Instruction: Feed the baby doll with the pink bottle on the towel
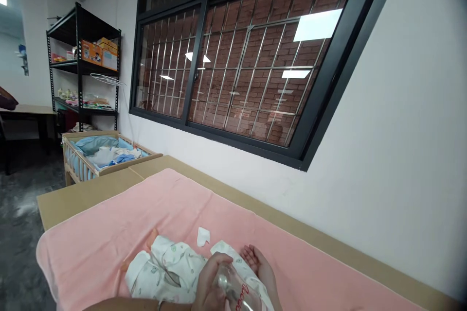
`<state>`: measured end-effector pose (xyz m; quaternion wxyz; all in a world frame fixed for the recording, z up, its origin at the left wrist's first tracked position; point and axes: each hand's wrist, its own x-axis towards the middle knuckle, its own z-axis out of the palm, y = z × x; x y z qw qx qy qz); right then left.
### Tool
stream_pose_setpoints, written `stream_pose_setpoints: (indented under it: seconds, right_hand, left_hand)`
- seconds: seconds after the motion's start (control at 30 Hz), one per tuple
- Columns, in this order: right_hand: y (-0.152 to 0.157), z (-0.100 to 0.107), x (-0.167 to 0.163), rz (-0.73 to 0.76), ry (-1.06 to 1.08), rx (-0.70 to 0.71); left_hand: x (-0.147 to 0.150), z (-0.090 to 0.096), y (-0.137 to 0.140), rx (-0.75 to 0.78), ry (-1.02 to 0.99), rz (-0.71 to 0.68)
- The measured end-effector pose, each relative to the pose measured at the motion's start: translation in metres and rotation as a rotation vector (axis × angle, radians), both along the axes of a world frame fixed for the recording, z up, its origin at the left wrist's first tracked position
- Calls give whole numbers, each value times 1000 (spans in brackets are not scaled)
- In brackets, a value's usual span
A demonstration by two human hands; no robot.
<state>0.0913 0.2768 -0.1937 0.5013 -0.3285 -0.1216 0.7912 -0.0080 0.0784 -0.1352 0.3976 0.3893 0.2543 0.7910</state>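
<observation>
A baby doll in a white patterned outfit (178,265) lies on a pink blanket (142,209), its bare feet toward the left. My left hand (209,284) is wrapped round a clear bottle (239,291) with red lettering, held over the doll's upper body. The bottle's lower part is cut off by the frame edge. Beside the doll's white sleeve (229,252) is my right hand (260,267), palm up with its fingers loosely curled and apart. I see nothing in that palm. The doll's head is out of view.
A small white cloth piece (203,236) lies on the blanket past the doll. The tan table (91,194) meets the wall below a barred window (233,73). A wooden crib (109,170) with blue bedding and a black shelf (78,65) with boxes stand at the left.
</observation>
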Motion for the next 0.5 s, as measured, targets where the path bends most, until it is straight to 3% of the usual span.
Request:
stream_pose_setpoints:
  seconds: [0.23, 0.5]
  right_hand:
    - [4, 7, -2, -21, -22, 19]
    - [11, -11, 5, 32, -15, 76]
  left_hand:
    - [7, -2, -8, 8, -71, 4]
    - [12, 4, -10, -34, -183, -66]
